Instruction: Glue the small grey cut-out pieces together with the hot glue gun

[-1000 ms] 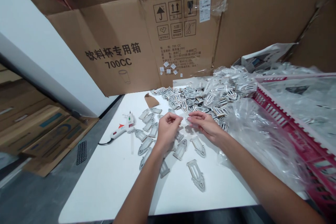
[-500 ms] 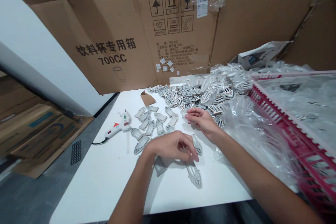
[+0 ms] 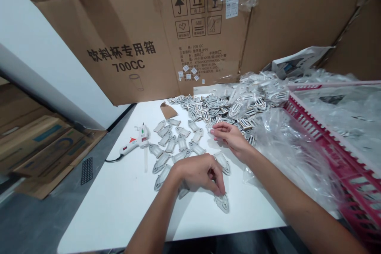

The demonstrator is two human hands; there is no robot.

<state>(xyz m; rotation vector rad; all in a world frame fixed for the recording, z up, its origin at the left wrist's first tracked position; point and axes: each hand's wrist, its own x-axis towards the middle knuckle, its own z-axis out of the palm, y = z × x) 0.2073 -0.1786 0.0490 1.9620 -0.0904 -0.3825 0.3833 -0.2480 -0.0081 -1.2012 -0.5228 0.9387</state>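
My left hand (image 3: pixel 202 172) is low over the white table, its thumb and fingertips closed at the upper end of a flat grey arch-shaped piece (image 3: pixel 222 203) with a pointed tip. Beyond it, my right hand (image 3: pixel 230 138) has its fingers drawn together beside a pale piece (image 3: pixel 209 128); whatever is between them is hidden. Between the hands lies another grey piece (image 3: pixel 222 162). Several similar pieces (image 3: pixel 182 143) are spread out to the left, some partly covered by my left hand. A heap of them, some with striped faces (image 3: pixel 206 114), fills the back.
A white glue gun (image 3: pixel 143 137) with its cable lies at the left of the table (image 3: pixel 119 202). Clear plastic bags (image 3: pixel 285 151) and a pink basket (image 3: pixel 321 147) are on the right. Large cardboard boxes (image 3: pixel 125 27) stand behind, with a brown scrap (image 3: pixel 168 110) before them.
My left hand has moved slightly down and towards me, and its fingers have closed at the grey piece near the front. The right hand stays nearly in place.
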